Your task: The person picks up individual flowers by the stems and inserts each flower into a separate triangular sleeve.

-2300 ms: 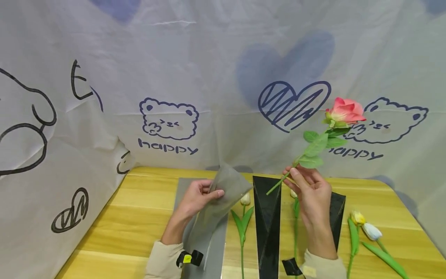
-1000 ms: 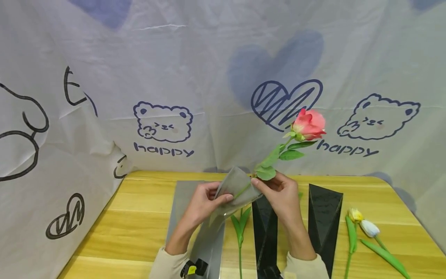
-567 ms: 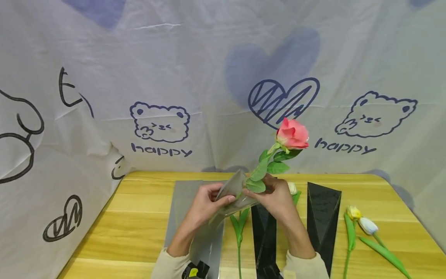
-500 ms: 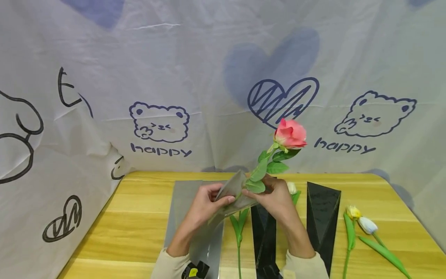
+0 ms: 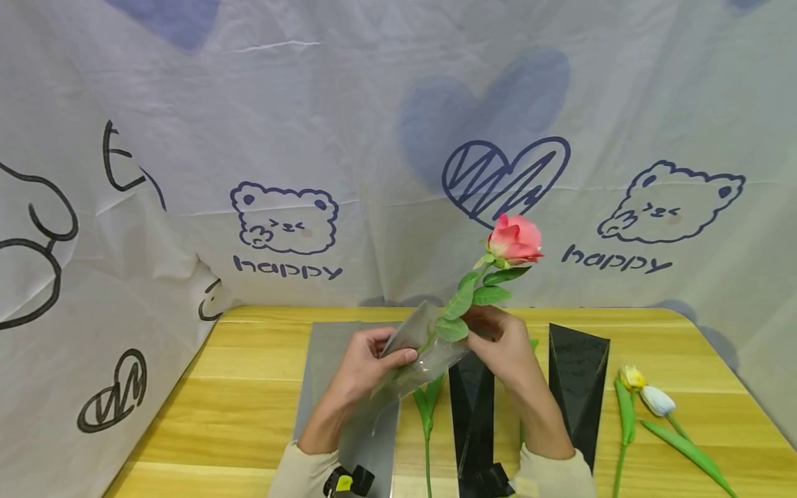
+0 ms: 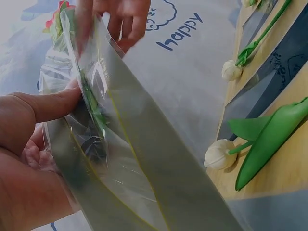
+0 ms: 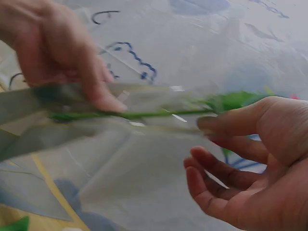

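Observation:
My left hand point(image 5: 367, 353) grips a clear-and-grey flower sleeve point(image 5: 429, 366) near its mouth, with the thumb on the front face. A pink artificial rose point(image 5: 514, 240) leans up to the right out of that mouth. Its green stem point(image 7: 154, 114) lies inside the sleeve, under the left thumb in the right wrist view. At the mouth's right edge is my right hand point(image 5: 503, 349), its thumb and index finger pinching the film just below the rose's lower leaves; the other fingers curl loosely. Motion blurs that contact in the right wrist view.
More grey sleeves point(image 5: 330, 339) lie on the wooden table point(image 5: 249, 387) under the left forearm. A tulip point(image 5: 427, 415), two black sleeves point(image 5: 575, 387), a yellow tulip point(image 5: 632, 377) and a white-blue tulip point(image 5: 657, 401) lie to the right. A patterned sheet point(image 5: 386, 104) hangs behind.
The rose has come left and down from the right, its stem entering the sleeve. Lately my right hand has shifted slightly right and the sleeve's mouth has spread wider. My left hand keeps its grip.

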{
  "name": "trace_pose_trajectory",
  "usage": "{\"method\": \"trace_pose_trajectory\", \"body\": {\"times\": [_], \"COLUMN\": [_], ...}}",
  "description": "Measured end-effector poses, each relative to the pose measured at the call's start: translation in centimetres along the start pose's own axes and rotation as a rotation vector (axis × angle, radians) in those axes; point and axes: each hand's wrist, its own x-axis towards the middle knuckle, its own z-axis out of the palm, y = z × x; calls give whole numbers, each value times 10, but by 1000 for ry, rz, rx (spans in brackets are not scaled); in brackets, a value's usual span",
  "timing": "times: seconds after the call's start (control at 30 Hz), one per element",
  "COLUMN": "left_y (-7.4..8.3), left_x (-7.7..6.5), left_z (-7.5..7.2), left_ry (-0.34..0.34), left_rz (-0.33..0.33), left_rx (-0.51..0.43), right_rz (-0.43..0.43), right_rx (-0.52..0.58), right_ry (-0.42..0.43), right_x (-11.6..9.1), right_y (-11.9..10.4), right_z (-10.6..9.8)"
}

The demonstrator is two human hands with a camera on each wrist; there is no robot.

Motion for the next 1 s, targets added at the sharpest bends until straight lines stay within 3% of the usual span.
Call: {"method": "trace_pose_trajectory", "body": {"times": [0.2, 0.4, 0.53, 0.73, 1.0], "left_y": [-4, -7, -6, -5, -4], "left_x": [1, 1, 1, 0, 0], "left_z": [0, 0, 1, 4, 11], "left_ry": [31, 40, 41, 67, 58], "left_rz": [-36, -33, -9, 6, 42], "left_rx": [-44, -18, 9, 55, 138], "right_rz": [-31, -151, -191, -183, -54], "right_rx": [205, 266, 246, 230, 305], "right_ry": [207, 387, 420, 427, 409], "right_x": [-4, -8, -8, -7, -1], "right_y": [-8, -20, -25, -22, -13], "right_z": [-23, -26, -23, -24, -20]}}
